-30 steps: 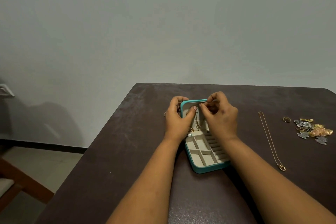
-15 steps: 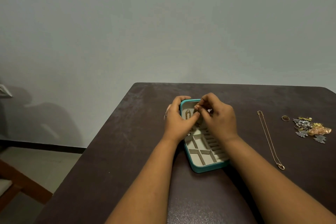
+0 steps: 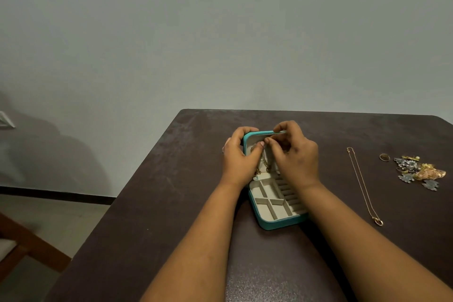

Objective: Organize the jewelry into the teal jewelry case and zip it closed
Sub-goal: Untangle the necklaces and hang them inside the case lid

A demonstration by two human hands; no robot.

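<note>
A: Case?
B: Teal jewelry case (image 3: 274,223) lies open mid-table, lid (image 3: 255,140) raised at the far end, tray compartments at the near end look empty.
A: Hands?
B: Left hand (image 3: 239,154) wraps the lid's left edge, thumb on the inner face. Right hand (image 3: 294,152) sits over the lid's top right, fingertips pinched narrow at the inside; a thin gold chain (image 3: 264,162) hangs down the lid lining just below that pinch. Can't tell if the fingers actually hold the chain.
A: Other jewelry?
B: Gold necklace (image 3: 362,184) stretched out on the dark table (image 3: 171,191), right of the case. Farther right, a ring (image 3: 384,157), then a pile of mixed pieces (image 3: 419,171).
</note>
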